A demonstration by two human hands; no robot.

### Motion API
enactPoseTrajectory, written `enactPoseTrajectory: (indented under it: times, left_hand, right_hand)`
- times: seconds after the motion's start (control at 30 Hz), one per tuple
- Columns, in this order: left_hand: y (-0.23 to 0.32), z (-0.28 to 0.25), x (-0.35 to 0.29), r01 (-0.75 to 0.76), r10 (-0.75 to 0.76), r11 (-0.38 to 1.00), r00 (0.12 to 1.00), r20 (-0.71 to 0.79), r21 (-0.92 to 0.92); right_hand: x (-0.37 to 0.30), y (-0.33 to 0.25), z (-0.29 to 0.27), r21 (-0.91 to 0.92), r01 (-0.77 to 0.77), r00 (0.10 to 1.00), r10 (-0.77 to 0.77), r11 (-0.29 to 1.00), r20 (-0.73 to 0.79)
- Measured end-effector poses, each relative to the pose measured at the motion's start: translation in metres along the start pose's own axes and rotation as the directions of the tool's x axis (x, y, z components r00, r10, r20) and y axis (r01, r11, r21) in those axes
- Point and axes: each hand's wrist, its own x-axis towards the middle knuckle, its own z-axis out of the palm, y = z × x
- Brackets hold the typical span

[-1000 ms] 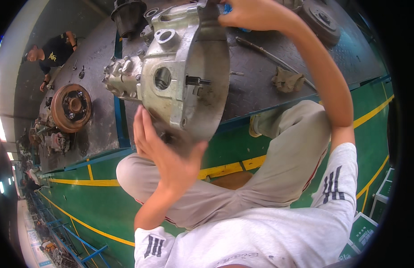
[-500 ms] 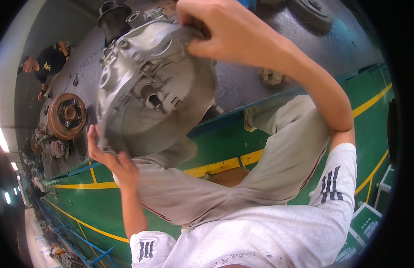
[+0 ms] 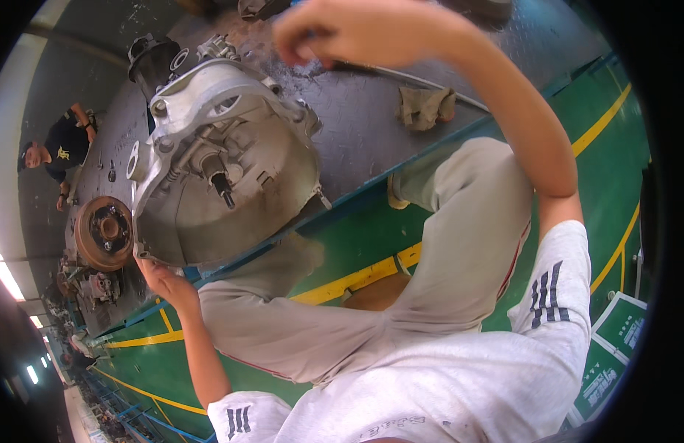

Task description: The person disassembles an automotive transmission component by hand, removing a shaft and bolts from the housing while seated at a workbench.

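A large silver-grey gearbox bell housing [image 3: 283, 166] rests at the table's near edge, its wide hollow mouth facing me. A dark splined shaft [image 3: 222, 188] juts from its middle. Under the lower left rim, my left hand [image 3: 168, 286] grips the housing, with the fingertips partly hidden behind it. My right hand [image 3: 357, 33] is raised above the table, right of the housing and apart from it. Its fingers are loosely bent and a little blurred, with nothing seen in them.
A rusty brake drum [image 3: 104, 232] stands left of the housing, with metal parts [image 3: 98, 288] nearer. A crumpled rag [image 3: 425, 108] and a long metal bar [image 3: 430, 83] lie on the table [image 3: 364, 140] at right. Across the table at far left is another person [image 3: 65, 148].
My right hand has let go of the housing's upper rim and lifted away. The housing has tipped and settled lower left in view. My left hand has stayed at its lower rim.
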Motion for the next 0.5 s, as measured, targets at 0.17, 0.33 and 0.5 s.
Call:
enactPoseTrajectory:
  times: [0.17,0.33,0.5]
  left_hand:
    - [0.038,0.016,-0.007,0.456,-0.499,0.862,0.841,-0.211,-0.221]
    - [0.048,0.015,0.005,0.445,-0.491,0.864,0.850,-0.192,-0.237]
    - [0.039,0.002,0.002,0.434,-0.519,0.814,0.842,-0.150,-0.386]
  right_hand:
    - [0.002,0.012,0.047,0.137,0.068,0.994,-0.080,0.988,0.081]
    - [-0.006,0.004,0.052,0.085,0.081,0.995,-0.075,0.993,-0.070]
    - [-0.003,-0.003,0.067,0.324,-0.154,0.983,0.177,0.933,-0.044]
